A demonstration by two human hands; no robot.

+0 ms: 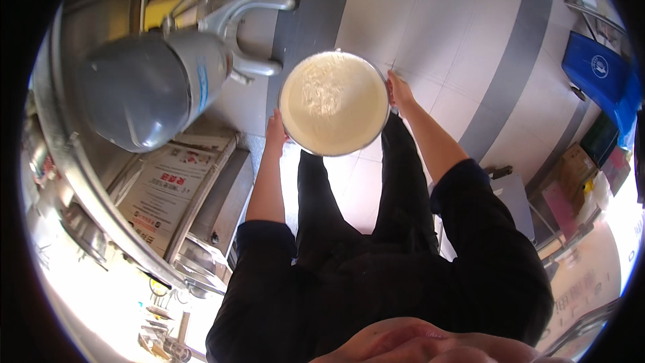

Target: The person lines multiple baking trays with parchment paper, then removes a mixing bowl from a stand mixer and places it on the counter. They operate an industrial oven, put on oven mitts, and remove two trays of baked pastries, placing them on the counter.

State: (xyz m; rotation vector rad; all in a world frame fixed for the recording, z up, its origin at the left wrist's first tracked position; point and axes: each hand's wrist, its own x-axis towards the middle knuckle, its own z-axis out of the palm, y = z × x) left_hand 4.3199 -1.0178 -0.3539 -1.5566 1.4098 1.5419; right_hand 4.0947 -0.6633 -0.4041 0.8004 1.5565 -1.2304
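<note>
grey-banded floor (430, 20) beneath the held bowl (334, 155)

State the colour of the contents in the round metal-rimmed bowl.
The contents are pale creamy yellow, best seen in the head view.

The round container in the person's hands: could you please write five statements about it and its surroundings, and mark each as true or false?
1. The left hand and the right hand both hold the round container. True.
2. The contents are dark red. False: they are pale cream.
3. A large grey machine is to the left of the container. True.
4. The floor is all one colour. False: dark stripes cross it.
5. The blue object is near the picture's left edge. False: it is near the right edge.
</note>
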